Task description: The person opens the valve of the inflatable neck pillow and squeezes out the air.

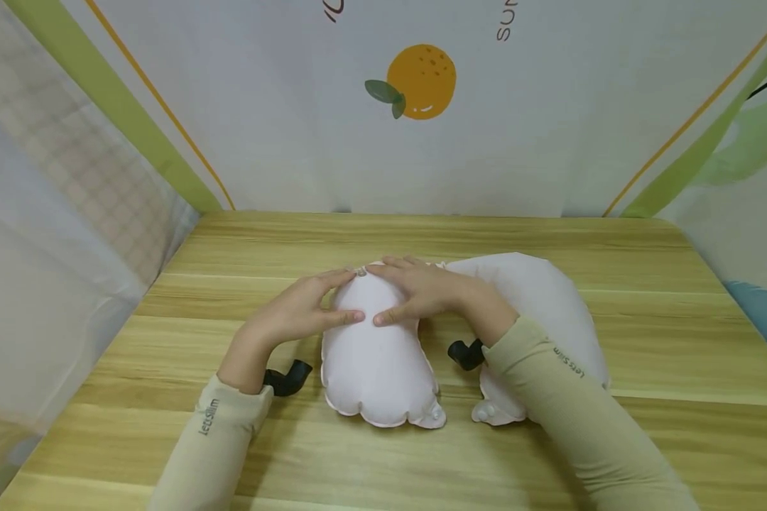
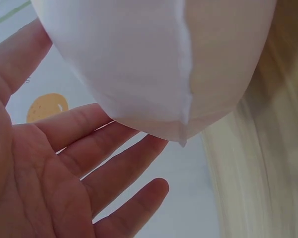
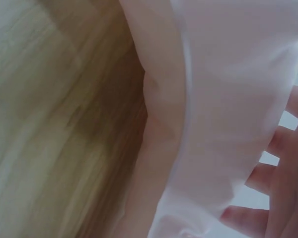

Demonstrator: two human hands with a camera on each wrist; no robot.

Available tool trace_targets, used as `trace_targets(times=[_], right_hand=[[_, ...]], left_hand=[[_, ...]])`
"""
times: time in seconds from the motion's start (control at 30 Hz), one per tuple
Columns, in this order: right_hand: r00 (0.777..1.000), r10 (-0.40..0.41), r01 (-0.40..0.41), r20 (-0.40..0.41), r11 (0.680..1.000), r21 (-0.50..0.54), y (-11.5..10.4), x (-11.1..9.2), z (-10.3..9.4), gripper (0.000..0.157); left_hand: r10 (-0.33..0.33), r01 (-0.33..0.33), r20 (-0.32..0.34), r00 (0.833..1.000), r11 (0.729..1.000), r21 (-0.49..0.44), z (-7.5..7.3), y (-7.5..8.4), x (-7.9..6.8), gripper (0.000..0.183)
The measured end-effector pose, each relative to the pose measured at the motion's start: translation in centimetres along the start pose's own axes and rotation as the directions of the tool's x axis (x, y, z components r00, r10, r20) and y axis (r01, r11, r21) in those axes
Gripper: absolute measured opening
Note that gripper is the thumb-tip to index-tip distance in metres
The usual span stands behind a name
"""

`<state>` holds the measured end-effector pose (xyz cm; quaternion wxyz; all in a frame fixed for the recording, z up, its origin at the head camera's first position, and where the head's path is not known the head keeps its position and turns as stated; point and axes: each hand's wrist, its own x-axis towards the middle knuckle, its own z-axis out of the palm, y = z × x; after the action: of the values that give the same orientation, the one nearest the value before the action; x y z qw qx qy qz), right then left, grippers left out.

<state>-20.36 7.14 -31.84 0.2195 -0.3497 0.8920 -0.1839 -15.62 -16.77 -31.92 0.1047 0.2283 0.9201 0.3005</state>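
A pale pink inflatable neck pillow (image 1: 380, 372) lies on the table, its two lobes toward the person. My left hand (image 1: 302, 310) touches the left lobe from its left side, thumb on top and fingers along the far edge. In the left wrist view, the fingers (image 2: 124, 166) are spread and nearly straight against the pillow's seamed side (image 2: 144, 64). From the right, my right hand (image 1: 431, 287) rests on the same lobe, thumb tip close to the left thumb. The right wrist view shows its fingertips (image 3: 263, 178) along the pillow's edge. My right forearm crosses over the right lobe.
The wood-grain table (image 1: 185, 341) extends around the pillow. Behind it hangs a white cloth (image 1: 281, 142) with a printed orange, and more cloth hangs at both sides. Black wrist-worn devices (image 1: 287, 380) show at both wrists.
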Motion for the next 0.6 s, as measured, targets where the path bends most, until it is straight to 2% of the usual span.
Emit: trace_targets(times=[0.6], right_hand=[[1.0,-0.008,0.008,0.005,0.999,0.045,0.52,0.48,0.82,0.089]], left_hand=[[-0.001,0.002,0.011,1.0,1.0,-0.015,0.33,-0.72,0.22,0.073]])
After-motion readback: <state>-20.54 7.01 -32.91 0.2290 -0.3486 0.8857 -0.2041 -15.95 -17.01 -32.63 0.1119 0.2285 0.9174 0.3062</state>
